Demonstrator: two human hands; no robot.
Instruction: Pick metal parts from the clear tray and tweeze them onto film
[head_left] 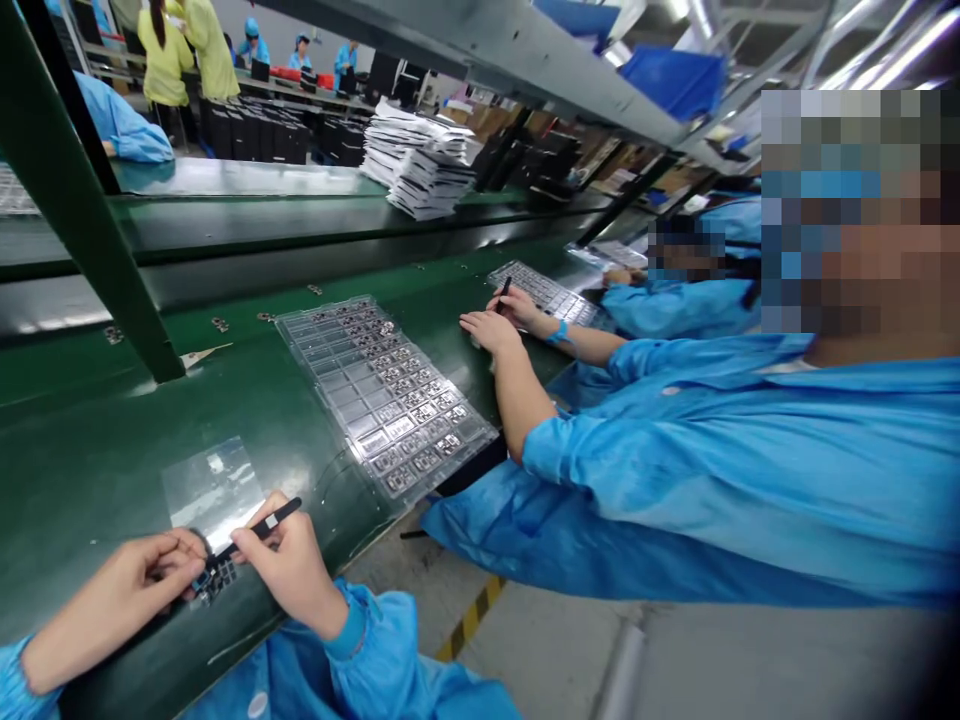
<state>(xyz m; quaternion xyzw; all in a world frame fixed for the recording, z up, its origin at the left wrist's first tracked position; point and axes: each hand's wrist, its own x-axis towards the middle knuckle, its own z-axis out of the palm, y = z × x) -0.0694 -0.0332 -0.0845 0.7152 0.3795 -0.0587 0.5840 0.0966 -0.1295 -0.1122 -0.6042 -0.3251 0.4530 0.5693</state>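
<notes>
My right hand [289, 570] is closed around black tweezers [274, 520], whose tip points down and left. Under that tip lies a small dark circuit board [217, 582], pinched at its left side by the thumb and fingers of my left hand [150, 575]. Exactly what the tip touches is too small to tell. Just behind both hands, a clear plastic sheet [214, 480] lies flat on the green work surface [67, 470]. Farther right sits a clear compartment tray [352, 395]; small metallic boards fill many of its pockets, and others on the left side hold none.
A co-worker in a blue smock [712, 430] sits to my right, with tweezers over the bench near another tray [551, 290]. A green post [97, 210] slants down at the left. Small parts [220, 324] lie along the bench. A stack of white sheets [420, 160] stands behind.
</notes>
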